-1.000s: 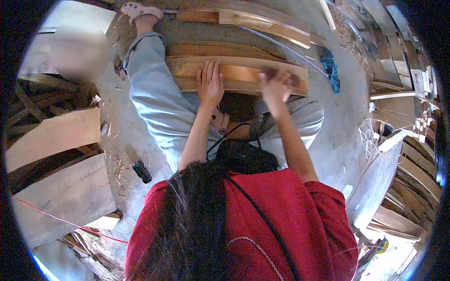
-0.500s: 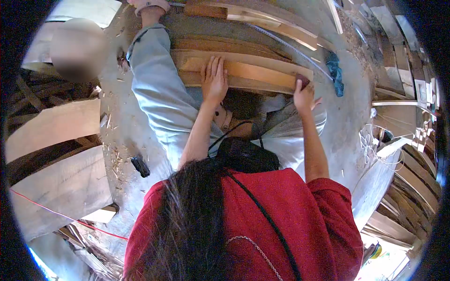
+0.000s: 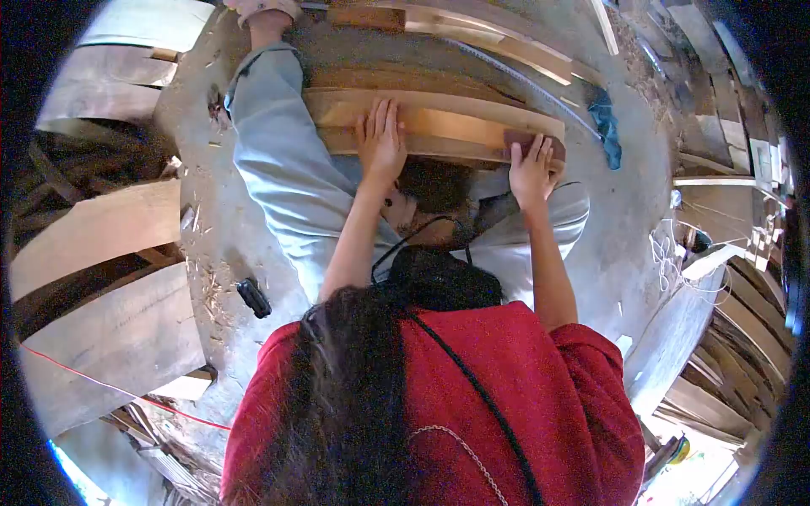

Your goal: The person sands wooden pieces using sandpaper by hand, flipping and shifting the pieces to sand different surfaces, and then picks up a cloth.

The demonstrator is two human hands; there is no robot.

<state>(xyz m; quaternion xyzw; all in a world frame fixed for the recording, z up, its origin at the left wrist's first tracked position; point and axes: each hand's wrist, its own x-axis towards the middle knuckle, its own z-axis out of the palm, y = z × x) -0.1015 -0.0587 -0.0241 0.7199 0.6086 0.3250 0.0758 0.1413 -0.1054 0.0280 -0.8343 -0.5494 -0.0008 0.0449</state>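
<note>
A long, light wooden board [image 3: 451, 126] lies crosswise in front of me, between my legs. My left hand [image 3: 382, 148] rests across its left part, with the fingers stretched out flat on the wood. At the right end, my right hand [image 3: 533, 172] presses a dark reddish-brown piece of sandpaper [image 3: 518, 137] against the board with its fingers. The underside of the right hand and part of the sandpaper are hidden.
More planks [image 3: 489, 46] lie beyond the board, with a measuring tape [image 3: 523, 80] and a teal cloth [image 3: 604, 126] near them. Left on the floor is a black object [image 3: 252, 298]. Stacked wood [image 3: 110, 316] stands at left; a tangled white cord [image 3: 666, 253] lies at right.
My right hand has moved slightly left along the board with the sandpaper, and its fingers now lie flatter. The left hand stays nearly in place on the board.
</note>
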